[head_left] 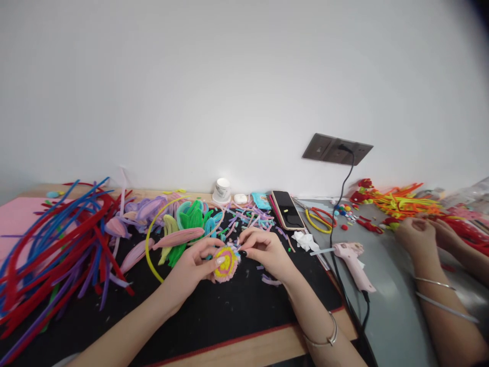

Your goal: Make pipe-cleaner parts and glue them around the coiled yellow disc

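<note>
My left hand grips a round fuzzy pipe-cleaner disc with yellow and pink rings, its thumb lying across the face. On the disc's upper right edge, where small lilac and blue pieces show, my right hand pinches with thumb and forefinger; what lies between those fingertips is mostly hidden. Just behind the left hand rests a pink pipe-cleaner petal, beside green looped leaves. Short cut pipe-cleaner pieces in lilac, pink and teal are scattered beyond both hands.
Red, blue and purple pipe cleaners heap at left. A phone, yellow-and-red-handled pliers, crumpled tissue and a corded pink glue gun lie right. A paper cup stands by the wall. Another person's hands work at far right.
</note>
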Tool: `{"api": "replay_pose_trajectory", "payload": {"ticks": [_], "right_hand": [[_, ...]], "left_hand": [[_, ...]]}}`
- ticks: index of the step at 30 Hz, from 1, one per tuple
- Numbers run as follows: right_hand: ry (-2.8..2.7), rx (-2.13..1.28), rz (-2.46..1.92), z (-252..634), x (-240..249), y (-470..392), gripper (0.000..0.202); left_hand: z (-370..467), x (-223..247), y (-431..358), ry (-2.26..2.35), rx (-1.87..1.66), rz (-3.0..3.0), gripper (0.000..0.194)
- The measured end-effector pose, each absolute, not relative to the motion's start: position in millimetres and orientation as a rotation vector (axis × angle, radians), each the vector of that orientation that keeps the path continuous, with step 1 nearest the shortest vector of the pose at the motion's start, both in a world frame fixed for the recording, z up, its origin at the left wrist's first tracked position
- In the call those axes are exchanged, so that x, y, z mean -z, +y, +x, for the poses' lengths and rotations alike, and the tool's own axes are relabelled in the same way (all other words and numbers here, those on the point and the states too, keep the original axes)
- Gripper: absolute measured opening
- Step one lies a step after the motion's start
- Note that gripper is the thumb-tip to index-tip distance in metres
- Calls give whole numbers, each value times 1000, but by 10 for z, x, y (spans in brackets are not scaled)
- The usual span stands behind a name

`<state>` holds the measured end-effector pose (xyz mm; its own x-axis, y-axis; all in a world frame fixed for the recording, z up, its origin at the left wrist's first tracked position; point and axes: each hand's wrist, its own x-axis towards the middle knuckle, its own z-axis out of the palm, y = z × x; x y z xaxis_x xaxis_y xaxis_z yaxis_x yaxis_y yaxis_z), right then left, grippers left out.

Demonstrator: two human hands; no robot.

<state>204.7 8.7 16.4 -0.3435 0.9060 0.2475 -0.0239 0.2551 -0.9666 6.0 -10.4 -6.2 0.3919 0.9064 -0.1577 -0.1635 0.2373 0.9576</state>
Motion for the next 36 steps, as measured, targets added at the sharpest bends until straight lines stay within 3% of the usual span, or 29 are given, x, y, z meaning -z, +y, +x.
{"api": "replay_pose_trajectory", "payload": {"ticks": [36], "right_hand": [[-1785, -1208, -798, 2133, -187, 84, 7]], "left_hand": [[65, 54, -94, 895, -859, 1092, 34]]}}
